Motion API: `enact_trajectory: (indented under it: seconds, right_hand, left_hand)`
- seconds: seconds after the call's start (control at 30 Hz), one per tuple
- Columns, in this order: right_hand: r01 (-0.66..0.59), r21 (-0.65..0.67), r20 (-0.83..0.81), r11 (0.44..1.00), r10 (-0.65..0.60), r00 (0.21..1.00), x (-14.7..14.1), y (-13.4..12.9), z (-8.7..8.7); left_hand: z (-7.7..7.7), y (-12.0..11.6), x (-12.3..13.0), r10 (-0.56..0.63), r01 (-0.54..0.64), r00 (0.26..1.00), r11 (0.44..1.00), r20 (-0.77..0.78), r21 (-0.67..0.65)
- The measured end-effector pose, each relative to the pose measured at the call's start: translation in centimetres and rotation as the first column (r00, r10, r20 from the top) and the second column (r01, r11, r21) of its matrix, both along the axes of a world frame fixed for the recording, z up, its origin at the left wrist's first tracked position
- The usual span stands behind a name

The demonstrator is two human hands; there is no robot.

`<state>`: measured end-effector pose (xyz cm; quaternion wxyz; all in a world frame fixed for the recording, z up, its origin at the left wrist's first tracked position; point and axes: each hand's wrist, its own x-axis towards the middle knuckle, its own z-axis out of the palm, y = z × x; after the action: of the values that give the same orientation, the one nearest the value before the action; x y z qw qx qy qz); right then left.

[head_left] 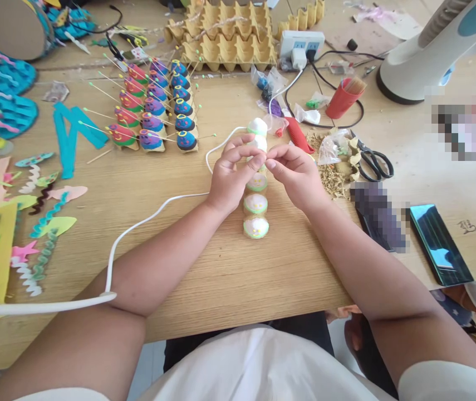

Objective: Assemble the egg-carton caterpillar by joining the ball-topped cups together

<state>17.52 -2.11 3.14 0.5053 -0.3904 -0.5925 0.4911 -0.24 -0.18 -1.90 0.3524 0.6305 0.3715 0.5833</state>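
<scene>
A row of egg-carton cups (pixel 256 204) covered in white and green clay runs away from me in the middle of the table. The nearer cups carry small yellow and pink marks. Over the middle of this row my left hand (pixel 234 174) and my right hand (pixel 297 174) meet, fingertips almost touching. Each has its thumb and forefinger pinched together. Whatever sits between the fingertips is too small to make out. The hands partly hide the cups beneath them; the far white cup (pixel 258 127) shows beyond.
Painted cup rows (pixel 152 106) with thin sticks stand back left, before egg trays (pixel 229 33). Scissors (pixel 373 159), a red cup (pixel 344 99) and a phone (pixel 440 244) lie right. A white cable (pixel 154 214) crosses on the left, near paper cutouts (pixel 56 225). A power strip (pixel 302 44) sits behind.
</scene>
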Motion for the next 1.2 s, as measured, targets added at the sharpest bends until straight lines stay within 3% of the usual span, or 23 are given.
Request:
enact_trajectory:
  seconds: [0.27, 0.47, 0.73, 1.0, 1.2]
  right_hand:
    - [-0.048, -0.031, 0.031, 0.998, 0.049, 0.998, -0.2, -0.2, 0.5]
    - [-0.008, -0.045, -0.005, 0.999, 0.008, 1.000, -0.1, -0.2, 0.4]
    - [-0.048, 0.058, 0.054, 0.997, 0.045, 0.998, 0.3, 0.1, 0.2]
    - [-0.093, -0.066, -0.070, 0.993, 0.089, 0.994, 0.0, 0.0, -0.1]
    - [-0.106, -0.103, -0.118, 0.989, 0.094, 0.989, -0.3, -0.2, 0.0]
  left_hand:
    - [-0.1, 0.2, -0.2, -0.045, 0.044, 0.999, 0.999, -0.008, -0.013]
    - [0.2, 0.1, -0.3, -0.116, 0.116, 0.989, 0.993, 0.093, 0.011]
    - [1.3, -0.9, 0.2, 0.004, -0.010, 0.997, 0.996, 0.071, 0.093]
    - [0.6, -0.5, 0.4, 0.017, -0.022, 0.989, 0.999, 0.147, 0.035]
    - [1.7, -1.4, 0.6, -0.009, 0.008, 0.986, 1.000, 0.164, 0.004]
